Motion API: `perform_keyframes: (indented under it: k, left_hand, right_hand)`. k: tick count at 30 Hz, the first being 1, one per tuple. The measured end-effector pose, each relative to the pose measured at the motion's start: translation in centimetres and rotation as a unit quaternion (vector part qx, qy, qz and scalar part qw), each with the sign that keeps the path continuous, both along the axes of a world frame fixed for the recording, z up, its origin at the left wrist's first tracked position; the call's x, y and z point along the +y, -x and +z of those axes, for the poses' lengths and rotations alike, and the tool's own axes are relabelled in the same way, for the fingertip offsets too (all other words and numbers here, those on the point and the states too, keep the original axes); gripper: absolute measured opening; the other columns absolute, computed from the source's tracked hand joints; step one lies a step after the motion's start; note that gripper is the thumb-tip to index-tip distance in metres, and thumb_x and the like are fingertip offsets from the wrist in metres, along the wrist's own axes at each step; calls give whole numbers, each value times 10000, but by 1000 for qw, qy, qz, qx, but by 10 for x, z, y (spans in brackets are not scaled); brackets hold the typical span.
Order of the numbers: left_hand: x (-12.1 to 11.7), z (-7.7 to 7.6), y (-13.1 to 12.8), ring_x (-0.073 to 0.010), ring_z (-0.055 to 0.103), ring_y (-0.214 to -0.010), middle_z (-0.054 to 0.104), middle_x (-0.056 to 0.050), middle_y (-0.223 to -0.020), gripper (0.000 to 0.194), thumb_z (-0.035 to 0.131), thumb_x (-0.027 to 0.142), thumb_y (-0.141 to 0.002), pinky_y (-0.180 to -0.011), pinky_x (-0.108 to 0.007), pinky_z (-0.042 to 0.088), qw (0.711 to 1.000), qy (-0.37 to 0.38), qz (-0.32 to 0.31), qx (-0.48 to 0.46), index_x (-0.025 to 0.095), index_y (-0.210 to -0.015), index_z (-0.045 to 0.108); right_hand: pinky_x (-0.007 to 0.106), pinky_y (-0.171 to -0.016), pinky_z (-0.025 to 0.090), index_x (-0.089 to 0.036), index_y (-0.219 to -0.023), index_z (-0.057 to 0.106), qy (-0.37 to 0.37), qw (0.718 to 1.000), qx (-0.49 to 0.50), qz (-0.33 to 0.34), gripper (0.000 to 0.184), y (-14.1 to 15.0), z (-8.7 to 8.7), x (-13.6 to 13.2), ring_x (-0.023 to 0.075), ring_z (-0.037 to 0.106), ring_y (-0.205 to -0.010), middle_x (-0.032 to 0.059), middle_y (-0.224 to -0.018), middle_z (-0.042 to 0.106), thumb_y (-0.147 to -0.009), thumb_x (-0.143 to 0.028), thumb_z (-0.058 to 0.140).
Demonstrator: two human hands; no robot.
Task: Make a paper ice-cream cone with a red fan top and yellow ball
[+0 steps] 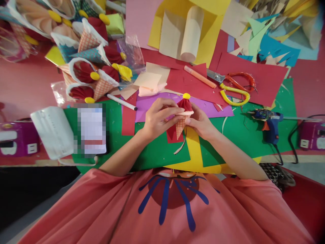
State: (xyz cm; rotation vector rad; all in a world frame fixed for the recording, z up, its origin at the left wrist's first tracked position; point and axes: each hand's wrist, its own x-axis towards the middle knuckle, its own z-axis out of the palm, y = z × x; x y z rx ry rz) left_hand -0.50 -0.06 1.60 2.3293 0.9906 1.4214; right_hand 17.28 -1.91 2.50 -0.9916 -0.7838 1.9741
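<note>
Both my hands hold a small paper ice-cream cone craft (181, 117) over the middle of the table. It has a checked orange cone, a folded red paper top and a yellow ball on its tip. My left hand (157, 117) pinches the red top from the left, fingers closed on it. From the right, my right hand (200, 122) grips the cone with curled fingers. Under the craft lie purple, red, green and yellow paper sheets.
Several finished paper cones (88, 71) are piled at the back left. Scissors (232, 86), an orange glue stick (199, 76), a blue glue gun (267, 122), a pen (121, 102), a paper roll (191, 34), a white face mask (52, 130) and paper scraps lie around.
</note>
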Motion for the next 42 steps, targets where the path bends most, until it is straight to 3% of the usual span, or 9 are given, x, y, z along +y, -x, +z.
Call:
perform_keyframes:
  k: [5, 9, 17, 26, 30, 33, 42]
  left_hand:
    - [1, -2, 0, -157, 684, -969, 709, -48, -1063, 285, 636, 361, -919, -825, -302, 592, 999, 29, 4, -16, 228, -1171, 650]
    - [3, -1, 0, -142, 683, -996, 712, -21, -1059, 226, 695, 249, -878, -889, -286, 575, 998, 38, -13, -57, 245, -1103, 672]
    - [4, -1, 1, -123, 690, -912, 716, -8, -982, 125, 691, 253, -882, -803, -261, 580, 999, 24, 6, -42, 227, -1005, 688]
    - [3, -4, -1, -114, 682, -885, 689, -22, -941, 116, 699, 314, -878, -775, -242, 586, 999, 31, -2, -27, 242, -968, 716]
    - [3, -3, 0, -142, 684, -913, 706, -46, -980, 232, 643, 385, -910, -790, -285, 591, 999, 47, -6, -19, 236, -1083, 684]
    - [3, -3, 0, -146, 684, -916, 719, -46, -977, 206, 630, 380, -916, -800, -298, 586, 998, 57, 3, -21, 224, -1045, 670]
    - [2, -3, 0, -117, 684, -787, 732, -23, -883, 137, 629, 312, -919, -699, -236, 559, 1000, 10, 14, 6, 209, -970, 703]
  right_hand:
    - [320, -842, 580, -293, -1098, 602, 5, 1000, -10, -1, 525, -3, 2, 3, 166, 689, -951, -19, -1041, 715, -653, -421, 848]
    - [308, -743, 589, -266, -1065, 632, 23, 999, -24, -8, 541, -6, -1, 4, 174, 690, -878, -5, -986, 723, -613, -451, 863]
    - [258, -711, 577, -287, -1058, 584, 28, 1000, -7, -8, 519, -6, 1, 4, 128, 669, -827, -44, -935, 685, -634, -402, 859]
    - [234, -698, 557, -279, -1020, 583, 30, 999, 0, -17, 528, -1, -2, 1, 118, 669, -792, -45, -892, 686, -647, -563, 825]
    - [316, -746, 583, -276, -1046, 572, 27, 1000, -12, 0, 538, -3, -3, 1, 156, 684, -790, -13, -909, 713, -682, -620, 771]
    - [359, -768, 584, -280, -1050, 569, 37, 999, -3, 2, 546, -4, -3, 1, 176, 688, -803, -4, -920, 718, -678, -625, 770]
    - [288, -707, 555, -240, -864, 601, 63, 998, 2, -23, 500, -2, -2, 2, 134, 625, -691, -45, -755, 646, -595, -586, 842]
